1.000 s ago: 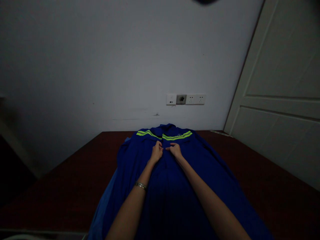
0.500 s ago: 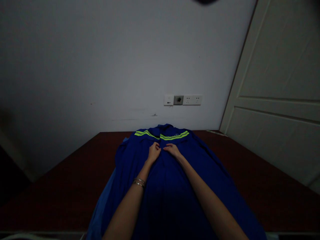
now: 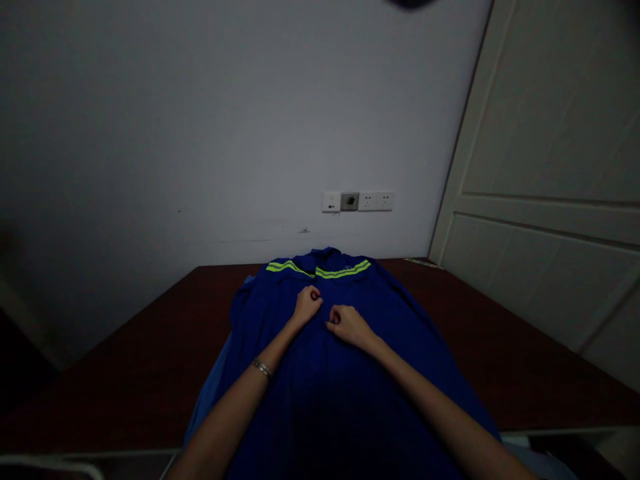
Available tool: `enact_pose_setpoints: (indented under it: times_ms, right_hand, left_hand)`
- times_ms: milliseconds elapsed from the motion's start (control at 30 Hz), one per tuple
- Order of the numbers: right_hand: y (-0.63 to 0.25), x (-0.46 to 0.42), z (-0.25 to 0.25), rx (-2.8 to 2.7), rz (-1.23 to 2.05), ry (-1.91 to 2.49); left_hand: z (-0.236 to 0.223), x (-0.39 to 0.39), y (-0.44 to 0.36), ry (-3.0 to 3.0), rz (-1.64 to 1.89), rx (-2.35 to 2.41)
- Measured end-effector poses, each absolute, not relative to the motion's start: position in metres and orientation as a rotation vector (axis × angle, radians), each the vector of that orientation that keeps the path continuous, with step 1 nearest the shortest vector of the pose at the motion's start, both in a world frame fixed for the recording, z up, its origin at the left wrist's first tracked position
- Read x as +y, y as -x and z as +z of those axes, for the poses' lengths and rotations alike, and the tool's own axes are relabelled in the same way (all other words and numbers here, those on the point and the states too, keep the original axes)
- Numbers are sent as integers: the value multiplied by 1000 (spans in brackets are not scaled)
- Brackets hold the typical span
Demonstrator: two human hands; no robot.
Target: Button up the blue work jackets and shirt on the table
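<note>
A blue work jacket (image 3: 400,333) with bright yellow-green and grey stripes across its chest lies spread out, collar toward the wall. My left hand (image 3: 307,304) is closed at the jacket's front opening, just below the stripes, fingers pinched on the fabric. A bracelet (image 3: 262,368) circles that wrist. Slightly lower and to the right, my right hand (image 3: 349,324) is also closed, its curled fingers pinching the other side of the front opening. A small gap separates the two hands. The fabric between the fingertips is too dark to make out well.
The jacket lies on a dark red tabletop (image 3: 165,333) that meets a grey wall (image 3: 225,133). Wall sockets (image 3: 375,201) sit above its back edge. A pale panelled door (image 3: 545,160) stands at the right. Lighter blue cloth (image 3: 209,390) shows under the jacket's left side.
My right hand has moved down toward me along the front opening and its fingers have curled in. My left hand stays near the same spot. The view has shifted slightly.
</note>
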State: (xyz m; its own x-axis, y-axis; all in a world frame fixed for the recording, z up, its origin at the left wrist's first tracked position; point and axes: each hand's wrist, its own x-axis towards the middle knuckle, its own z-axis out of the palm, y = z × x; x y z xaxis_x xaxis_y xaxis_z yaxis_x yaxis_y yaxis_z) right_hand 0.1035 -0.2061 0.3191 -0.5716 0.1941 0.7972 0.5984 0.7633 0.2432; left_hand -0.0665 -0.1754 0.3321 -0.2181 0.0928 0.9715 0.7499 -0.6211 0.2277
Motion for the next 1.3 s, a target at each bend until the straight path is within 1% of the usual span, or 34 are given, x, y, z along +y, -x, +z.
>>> enact_pose_setpoints:
  times_ms: [133, 200, 267, 367, 500, 667, 733, 833, 967, 1200, 1300]
  right_hand:
    - [-97, -226, 300, -2126, -894, 736]
    - [-92, -230, 296, -2121, -963, 815]
    - [-89, -230, 295, -2115, -992, 865]
    - [-86, -228, 296, -2083, -985, 903]
    - [-91, -217, 300, -2038, -816, 910]
    - [-103, -199, 304, -1961, -340, 734]
    - [-104, -196, 305, -1941, -223, 701]
    - [-103, -196, 310, -1923, -161, 688]
    - [-101, -198, 320, -1894, -108, 653]
    - [-106, -191, 341, -1848, 5, 586]
    - [-107, -185, 343, -1829, 64, 541]
  left_hand:
    - [315, -196, 67, 1928, -1572, -984]
    - [303, -201, 70, 2070, -1427, -1034]
    - [292, -201, 74, 2109, -1354, -1093]
    - [280, -199, 75, 2037, -1368, -1144]
    - [273, -200, 69, 1932, -1483, -1197]
    - [270, -196, 62, 1864, -1595, -1211]
    - [270, -193, 61, 1847, -1642, -1229]
    - [271, -193, 61, 1865, -1649, -1249]
    - [274, -203, 63, 1920, -1571, -1232]
    - [287, -231, 62, 1801, -1398, -1006]
    - [287, -232, 56, 1785, -1424, -1004]
